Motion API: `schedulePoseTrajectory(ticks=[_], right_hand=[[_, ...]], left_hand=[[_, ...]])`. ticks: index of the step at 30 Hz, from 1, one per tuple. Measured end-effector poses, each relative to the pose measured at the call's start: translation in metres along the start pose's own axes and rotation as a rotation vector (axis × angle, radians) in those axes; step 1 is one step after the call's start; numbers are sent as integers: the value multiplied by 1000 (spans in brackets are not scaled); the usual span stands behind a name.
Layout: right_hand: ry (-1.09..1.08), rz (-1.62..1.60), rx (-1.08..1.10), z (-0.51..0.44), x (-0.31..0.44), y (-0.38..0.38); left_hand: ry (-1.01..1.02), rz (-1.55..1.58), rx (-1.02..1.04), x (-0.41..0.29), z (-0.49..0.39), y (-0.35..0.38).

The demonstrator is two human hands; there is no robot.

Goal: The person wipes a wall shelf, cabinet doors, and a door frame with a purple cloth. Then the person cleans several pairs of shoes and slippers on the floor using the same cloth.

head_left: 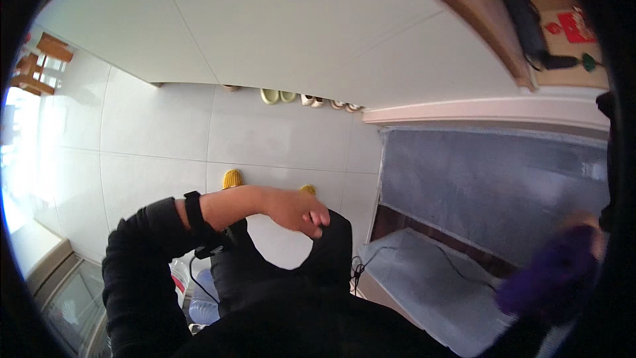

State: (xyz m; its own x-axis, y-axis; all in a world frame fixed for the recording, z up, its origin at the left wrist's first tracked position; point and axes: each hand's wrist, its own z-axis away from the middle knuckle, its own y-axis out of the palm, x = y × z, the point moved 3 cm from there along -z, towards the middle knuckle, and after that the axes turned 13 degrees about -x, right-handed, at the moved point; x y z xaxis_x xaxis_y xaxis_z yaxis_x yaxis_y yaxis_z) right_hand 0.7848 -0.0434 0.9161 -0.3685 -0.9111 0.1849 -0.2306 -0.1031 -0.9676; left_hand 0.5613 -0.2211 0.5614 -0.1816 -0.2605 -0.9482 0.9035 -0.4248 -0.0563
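Note:
My left hand (298,211) hangs over my lap area, in front of my dark trousers, with its fingers curled in. Nothing shows in it. A black strap (193,209) circles that forearm. At the far right, my right hand (589,228) is blurred and partly cut off by the picture's dark rim. It is shut on a purple cloth (551,278), which is blurred too. Behind the cloth lies a grey panel (477,179) with a film-like covering; whether the cloth touches it I cannot tell.
A white cabinet (298,25) stands ahead, with green clogs (271,96) and other shoes (312,101) under it. Its top holds a black cable pouch-like item (524,20) and a red decoration (576,27). A thin cable (442,253) crosses a lower grey sheet (427,283). Yellow slippers (232,179) show on the tiled floor (154,124).

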Motion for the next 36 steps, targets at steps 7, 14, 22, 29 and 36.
schedulePoseTrajectory(ticks=[7, 14, 22, 29, 36], right_hand=[[-95, -814, 220, -26, -10, 417], [814, -2125, 532, 21, -12, 706], [1080, -2208, 491, 1, -82, 838], [1454, -1876, 333, 32, -81, 810], [1430, -2117, 365, 80, -60, 794]], left_hand=[[-301, 439, -938, 197, 3, -24], [-519, 434, -1225, 436, -29, -52], [-607, -260, -1224, 578, -42, -102], [-578, -562, -1158, 580, -40, -139], [-646, -558, -1359, 596, -46, -234]])
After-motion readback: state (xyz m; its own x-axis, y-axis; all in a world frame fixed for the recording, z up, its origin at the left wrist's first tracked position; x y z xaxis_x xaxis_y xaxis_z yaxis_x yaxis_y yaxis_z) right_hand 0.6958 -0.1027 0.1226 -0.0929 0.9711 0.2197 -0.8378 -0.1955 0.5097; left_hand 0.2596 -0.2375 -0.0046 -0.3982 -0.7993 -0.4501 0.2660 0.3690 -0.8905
